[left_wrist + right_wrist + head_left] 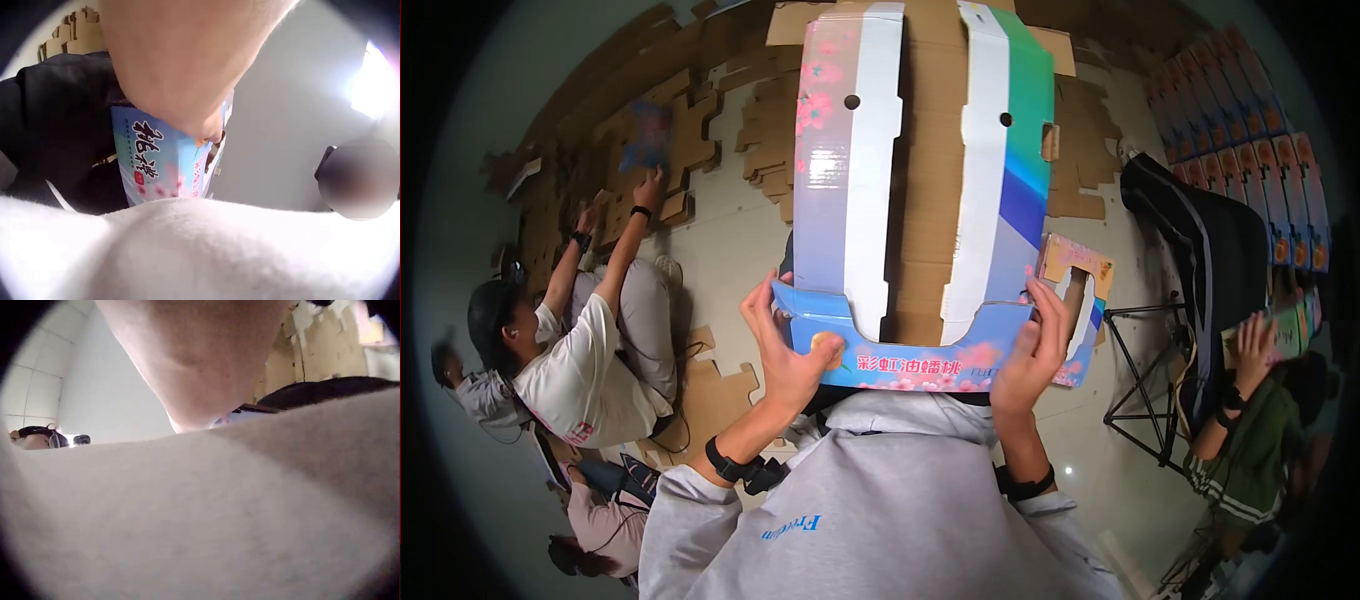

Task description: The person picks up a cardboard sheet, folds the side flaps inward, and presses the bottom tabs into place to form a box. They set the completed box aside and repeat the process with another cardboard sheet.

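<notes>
A printed cardboard box [910, 368] lies across the lap, its blue near panel with Chinese lettering and pink blossoms standing up. White inner flaps [870, 190] run along both long sides, with a gap of brown cardboard between them. My left hand [785, 345] grips the near left corner, thumb pressed on the panel's face. At the near right corner my right hand [1038, 345] holds the box, fingers along its outer side. In the left wrist view the box's blue end [150, 159] shows beneath the hand. Sleeve and wrist hide most of the right wrist view.
A smaller printed piece with a cutout [1068, 268] stands right of the box. Flattened cardboard [765, 150] covers the floor beyond. A black chair [1190, 225] and rows of printed boxes [1220, 90] are at right. Other people sit at left [585, 375] and right [1250, 440].
</notes>
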Motion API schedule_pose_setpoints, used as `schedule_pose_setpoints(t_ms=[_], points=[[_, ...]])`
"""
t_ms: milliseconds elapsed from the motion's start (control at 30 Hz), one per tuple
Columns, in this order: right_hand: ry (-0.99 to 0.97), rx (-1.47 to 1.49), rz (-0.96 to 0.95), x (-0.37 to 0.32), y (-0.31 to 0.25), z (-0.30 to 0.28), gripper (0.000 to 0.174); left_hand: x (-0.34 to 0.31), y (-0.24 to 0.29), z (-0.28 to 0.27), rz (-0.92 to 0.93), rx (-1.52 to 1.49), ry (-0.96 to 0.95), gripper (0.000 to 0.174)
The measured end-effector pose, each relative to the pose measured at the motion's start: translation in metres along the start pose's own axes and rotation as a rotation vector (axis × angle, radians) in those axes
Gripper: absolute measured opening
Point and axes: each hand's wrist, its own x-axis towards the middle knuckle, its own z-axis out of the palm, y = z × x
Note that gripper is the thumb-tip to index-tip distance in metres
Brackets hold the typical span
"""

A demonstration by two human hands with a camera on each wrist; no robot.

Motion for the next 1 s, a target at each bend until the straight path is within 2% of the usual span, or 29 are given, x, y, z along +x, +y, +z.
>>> schedule_pose_setpoints(t_ms=[33, 67, 133, 167, 233, 333, 633, 767, 1000], points=[[-0.022, -0.117, -0.066, 0.002, -0.004, 0.002, 0.052, 0.0, 0.001, 0.001, 0.018, 0.012, 0.009, 0.101], [-0.017, -0.09, -0.039, 0.001, -0.004, 0.002, 0.049, 0.002, 0.004, -0.001, 0.077, 0.096, -0.026, 0.098], [0.031, -0.136, -0.101, 0.001, -0.002, 0.002, 0.045, 0.007, 0.008, -0.008, 0.187, 0.27, -0.087, 0.094], [0.053, -0.159, -0.132, 0.0, -0.001, 0.002, 0.043, 0.008, 0.005, -0.009, 0.233, 0.258, -0.083, 0.09], [0.075, -0.171, -0.076, -0.008, 0.0, -0.003, 0.04, 0.008, -0.002, -0.009, 0.33, 0.23, -0.081, 0.084], [0.058, -0.126, -0.016, -0.009, 0.0, -0.002, 0.037, 0.01, -0.002, -0.015, 0.314, 0.207, -0.141, 0.076], [-0.081, 0.001, 0.149, 0.009, 0.002, 0.005, 0.033, 0.023, 0.014, -0.01, -0.04, -0.199, -0.188, 0.055], [-0.095, 0.123, 0.177, 0.016, 0.012, 0.018, 0.031, 0.043, 0.012, -0.006, 0.003, -0.175, -0.203, 0.051], [-0.099, 0.089, 0.158, 0.018, 0.021, 0.026, 0.029, 0.06, -0.009, -0.006, 0.023, -0.207, -0.293, 0.043]])
